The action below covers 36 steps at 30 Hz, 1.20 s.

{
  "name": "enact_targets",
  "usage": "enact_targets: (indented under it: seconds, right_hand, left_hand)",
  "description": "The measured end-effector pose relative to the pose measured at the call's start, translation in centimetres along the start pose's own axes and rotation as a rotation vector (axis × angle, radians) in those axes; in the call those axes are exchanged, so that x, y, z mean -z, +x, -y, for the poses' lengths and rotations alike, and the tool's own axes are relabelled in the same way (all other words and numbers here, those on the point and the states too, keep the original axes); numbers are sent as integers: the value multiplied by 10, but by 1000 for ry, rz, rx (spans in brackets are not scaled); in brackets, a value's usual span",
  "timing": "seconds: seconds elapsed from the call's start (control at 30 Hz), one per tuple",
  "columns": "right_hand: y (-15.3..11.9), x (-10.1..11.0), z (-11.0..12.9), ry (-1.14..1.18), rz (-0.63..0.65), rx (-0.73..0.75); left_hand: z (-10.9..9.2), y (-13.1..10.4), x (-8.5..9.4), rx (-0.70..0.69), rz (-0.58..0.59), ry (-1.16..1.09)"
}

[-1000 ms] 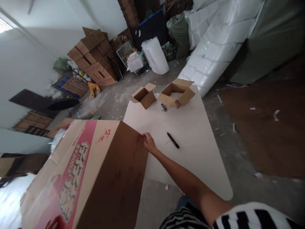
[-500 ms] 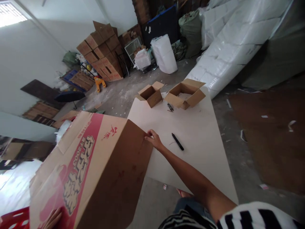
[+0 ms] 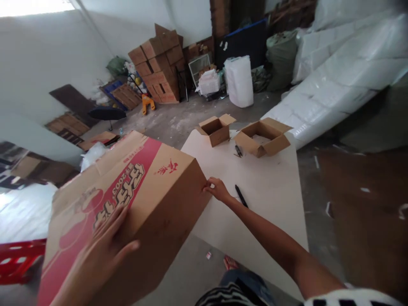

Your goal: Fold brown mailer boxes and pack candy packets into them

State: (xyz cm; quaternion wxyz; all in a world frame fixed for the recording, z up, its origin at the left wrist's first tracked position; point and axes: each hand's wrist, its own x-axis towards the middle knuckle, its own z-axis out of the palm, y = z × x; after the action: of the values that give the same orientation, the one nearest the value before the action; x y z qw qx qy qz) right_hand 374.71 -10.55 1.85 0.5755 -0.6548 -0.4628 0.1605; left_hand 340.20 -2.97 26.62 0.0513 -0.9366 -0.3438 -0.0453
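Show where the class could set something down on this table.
Bare table shows between the black pen-shaped thing and the right edge, and between that thing and the open boxes. The far end is crowded by those boxes and a small dark item, the left by the large box and right hand, with its forearm across the near part.

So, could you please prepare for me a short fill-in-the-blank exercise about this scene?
1. The left hand lies on the large cardboard box, whose big printed characters are in the ____ language.
2. The right hand touches this box's edge; the pen-like object near it is ____ in colour.
3. On the white table stand ____ smaller open cardboard boxes.

Missing words: Chinese; black; two.
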Motion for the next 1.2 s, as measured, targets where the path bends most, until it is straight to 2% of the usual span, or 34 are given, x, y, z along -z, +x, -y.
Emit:
enact_targets:
  seconds: [0.03,0.07,0.1,0.13,0.2,0.3,0.43,0.5,0.6,0.67,0.8,0.87,0.93,1.03,1.2]
  right_hand:
    - [-5,-1,1,3,-9,-7]
    - [-11,-3,1,16,-19,-23]
    - [-18,-6,2,38,-28,-49]
    - [-25,-8,3,68,-30,-82]
    - [-36,-14,6,136,-13,-155]
    - [-46,-26,12,211,6,-203]
    - [-58,-39,16,258,-35,-190]
    - [-71,-42,15,187,-43,-150]
    - [-85,-36,11,-35,-62,-40]
    - [-80,-29,14,-221,29,53]
    - [-41,-29,40,-686,517,211]
    - [-25,-40,58,-856,662,217]
    - [-18,-55,72,-921,704,234]
    - [-16,-72,84,-912,732,323]
    - [-14,-73,99,-936,748,476]
  left_hand:
    - [-20,21,-4,6,70,61]
    - [-38,41,-7,-5,90,89]
    - [-53,60,-10,-9,62,98]
    - [-63,76,-13,-30,46,92]
    - [-71,96,-20,-46,10,88]
    - [-63,101,-28,-61,-6,92]
    - [-55,98,-26,-32,12,66]
    - [-56,99,-23,-7,29,45]
    - [-61,102,-19,-19,43,29]
    - [-63,103,-18,-38,35,31]
    - [-65,102,-18,-39,6,67]
    - [-65,101,-19,-55,6,102]
    - [-65,102,-20,-34,-15,131]
    - [-59,108,-19,67,-93,126]
    - [-32,129,-2,86,-101,112]
